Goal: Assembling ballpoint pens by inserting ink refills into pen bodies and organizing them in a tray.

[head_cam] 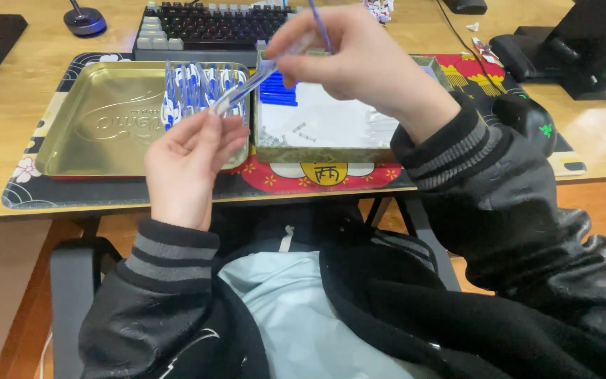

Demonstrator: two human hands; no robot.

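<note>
Above the tabletop [8,126], the left hand [187,165] and right hand [348,60] share a clear pen barrel [247,88]; the right also pinches what looks like a blue refill [320,24]. Below: gold tray [99,126] of pens [198,88], box [331,151], keyboard [205,28].

Blue refill [322,27] cut off by top edge, tiny tray bits [303,130] indistinct

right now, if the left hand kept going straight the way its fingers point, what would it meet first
Probably the row of blue-and-white pens standing in the shallow gold metal tin tray; the left hand points up toward them, though depth is unclear.
</note>
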